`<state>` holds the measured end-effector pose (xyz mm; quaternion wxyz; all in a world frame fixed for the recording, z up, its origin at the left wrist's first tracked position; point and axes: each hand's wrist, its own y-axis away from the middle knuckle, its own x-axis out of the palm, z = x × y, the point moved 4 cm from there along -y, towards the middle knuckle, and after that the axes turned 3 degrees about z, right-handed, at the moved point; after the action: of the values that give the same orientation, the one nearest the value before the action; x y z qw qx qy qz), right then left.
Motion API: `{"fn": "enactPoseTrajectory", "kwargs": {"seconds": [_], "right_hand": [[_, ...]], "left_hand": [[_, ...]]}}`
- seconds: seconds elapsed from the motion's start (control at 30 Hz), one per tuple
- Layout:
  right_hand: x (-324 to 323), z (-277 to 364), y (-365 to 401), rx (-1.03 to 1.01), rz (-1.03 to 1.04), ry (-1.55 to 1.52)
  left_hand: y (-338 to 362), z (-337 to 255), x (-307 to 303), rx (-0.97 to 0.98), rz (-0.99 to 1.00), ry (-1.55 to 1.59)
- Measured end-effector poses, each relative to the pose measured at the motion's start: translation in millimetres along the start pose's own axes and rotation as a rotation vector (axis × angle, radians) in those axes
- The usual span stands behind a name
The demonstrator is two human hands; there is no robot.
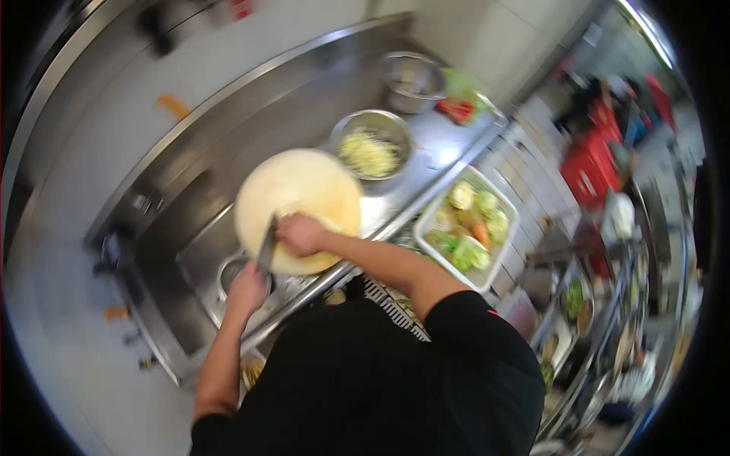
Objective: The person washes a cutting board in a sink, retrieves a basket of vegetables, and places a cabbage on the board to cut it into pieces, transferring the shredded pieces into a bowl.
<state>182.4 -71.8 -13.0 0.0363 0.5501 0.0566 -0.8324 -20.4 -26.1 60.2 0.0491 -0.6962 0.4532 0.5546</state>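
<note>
A round, pale cutting board (293, 171) lies on the steel counter beside the sink. My left hand (247, 291) is closed round the handle of a knife (268, 245) at the board's near left part, its blade pointing away from me. Close to the blade, my right hand (301, 234) presses down on the board with its fingers curled. Some pale food shows faintly behind that hand, but what its fingers hold is hidden. Beyond the board stands a steel bowl (338, 135) with shredded pale green vegetable (369, 153) in it.
Another steel bowl (413, 82) stands farther back, near something red and green (458, 109). A white basket (508, 237) of vegetables sits right of the counter edge. The steel sink (163, 292) lies to the left. Red containers (589, 169) and cluttered shelves are at the right.
</note>
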Motion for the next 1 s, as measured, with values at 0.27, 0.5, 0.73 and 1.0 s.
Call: {"fn": "enactPoseTrajectory", "kwargs": {"seconds": [0.27,0.5,0.73,1.0], "right_hand": [[-17,13,21,0.113,-0.01,-0.046],[-12,26,19,0.449,-0.035,-0.028],[-6,8,11,0.321,0.077,0.014],[0,20,17,0.103,-0.18,0.03]], "left_hand": [[-5,-5,2,-0.005,-0.028,-0.03],[-24,7,-2,0.07,-0.015,-0.096],[-35,19,10,0.155,-0.021,-0.044],[-22,14,3,0.132,-0.033,-0.084]]}}
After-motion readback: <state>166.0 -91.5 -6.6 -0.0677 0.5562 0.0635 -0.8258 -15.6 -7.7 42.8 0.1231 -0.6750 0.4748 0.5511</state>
